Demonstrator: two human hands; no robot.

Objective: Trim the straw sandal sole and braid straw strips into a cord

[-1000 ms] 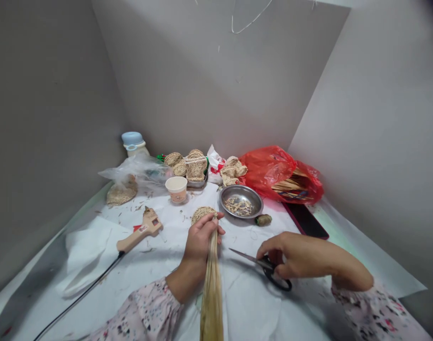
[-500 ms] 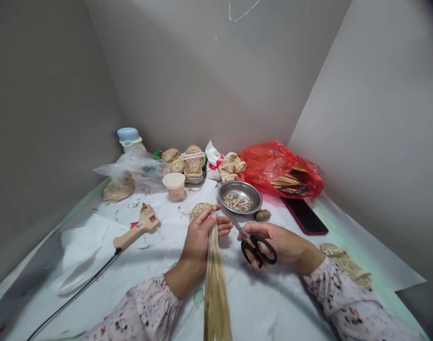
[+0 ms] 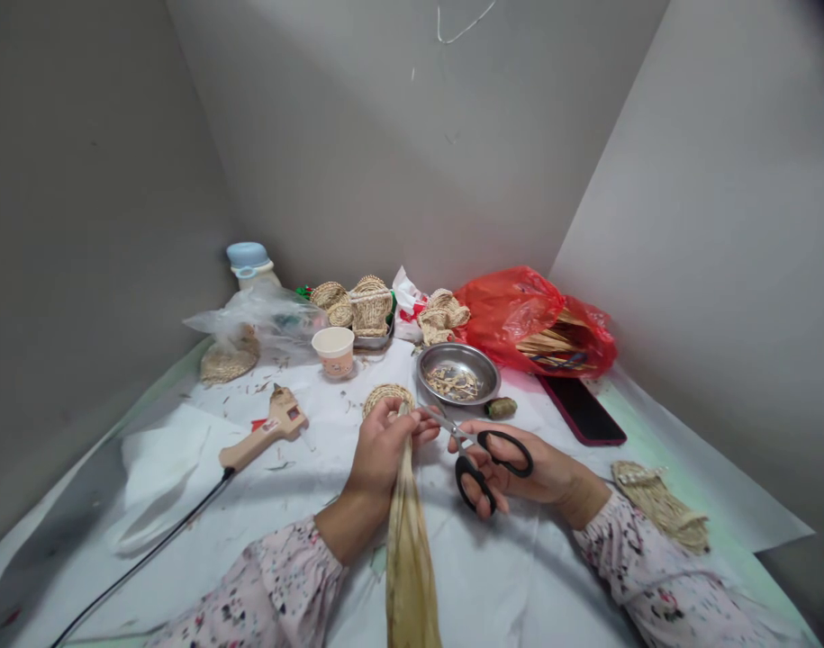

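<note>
Noted glue gun at left. At centre, noted left hand with fingers clamped on straw strips beside coiled disc. Rightward, noted scissors with handles spread, gripped by fingers of right hand. Farther right, phone.

Pale strip, lower end beyond view

Loose, pale pink fabric left sleeve, printed with scattered dark and reddish-pink flecks, with a softly gathered left cuff. The pale pink fabric right sleeve matches, with reddish-pink flower-like patches and a puckered right cuff. Both hands are bare.
</note>
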